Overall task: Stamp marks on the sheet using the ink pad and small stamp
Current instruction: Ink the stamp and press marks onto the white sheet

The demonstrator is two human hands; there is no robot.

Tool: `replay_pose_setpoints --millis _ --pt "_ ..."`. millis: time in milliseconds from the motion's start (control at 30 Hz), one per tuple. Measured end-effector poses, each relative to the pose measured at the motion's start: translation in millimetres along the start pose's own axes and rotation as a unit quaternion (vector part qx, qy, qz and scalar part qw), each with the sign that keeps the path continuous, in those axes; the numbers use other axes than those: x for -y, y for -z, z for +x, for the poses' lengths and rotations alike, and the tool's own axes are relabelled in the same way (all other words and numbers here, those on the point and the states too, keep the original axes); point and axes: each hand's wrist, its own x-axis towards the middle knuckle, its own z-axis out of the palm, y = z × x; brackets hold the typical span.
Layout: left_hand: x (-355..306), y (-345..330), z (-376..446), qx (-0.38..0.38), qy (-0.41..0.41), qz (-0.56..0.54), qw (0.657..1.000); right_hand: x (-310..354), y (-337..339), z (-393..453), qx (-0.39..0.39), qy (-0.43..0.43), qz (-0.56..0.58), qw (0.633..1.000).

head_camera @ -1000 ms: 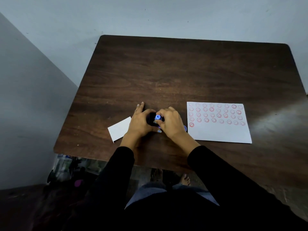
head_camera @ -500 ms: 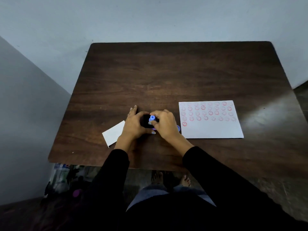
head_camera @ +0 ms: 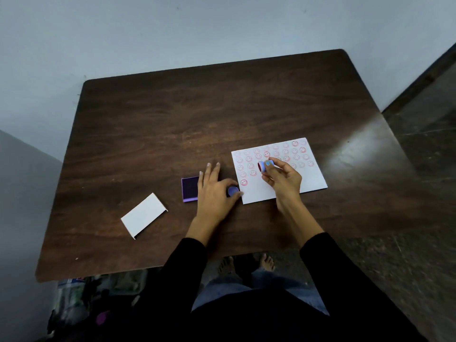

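A white sheet [head_camera: 311, 178] covered with rows of red smiley marks lies on the dark wooden table [head_camera: 172, 124]. My right hand [head_camera: 283, 178] holds the small blue stamp [head_camera: 266, 165] tilted above the sheet, its red face turned left. The purple ink pad [head_camera: 189, 189] lies left of the sheet, partly under my left hand [head_camera: 213, 191], which rests flat on the table with fingers spread. A small round blue cap [head_camera: 232, 190] sits by my left thumb at the sheet's left edge.
A white box sleeve [head_camera: 143, 214] lies on the table at the front left. Bags and clutter [head_camera: 98, 297] sit on the floor under the table's front left. My bare feet [head_camera: 246, 264] show below the front edge.
My right hand has lifted the stamp off the ink pad and carried it right, over the sheet. My left hand has flattened beside the now uncovered pad. The camera view shifted.
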Motion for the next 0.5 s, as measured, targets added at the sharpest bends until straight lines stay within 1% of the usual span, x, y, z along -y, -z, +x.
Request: replay_pose_setpoints --millis 100,200,233,300,400,500 --pt "2.8 1.3 -2.6 0.008 0.000 0.010 1.000 0.4 4.3 1.8 0.009 -0.020 0.022 1.000" --pt "0.9 7.1 0.5 0.000 0.005 -0.016 1.000 2.8 7.7 5.1 0.003 -0.064 0.079 0.995" --pt "-1.0 8.6 5.0 0.005 0.001 -0.008 1.000 3.8 8.5 5.5 0.004 -0.077 0.100 0.992" --pt "-6.1 9.6 17.5 0.040 -0.019 0.035 0.998 4.3 9.5 5.5 0.011 -0.100 0.130 0.986" --pt "-10.2 8.2 34.8 0.116 -0.034 0.093 0.988 3.2 10.6 3.1 0.017 -0.128 0.151 0.980" --pt "-7.4 4.8 43.7 0.153 -0.033 0.108 0.982 2.4 13.5 1.8 0.024 -0.145 0.159 0.976"
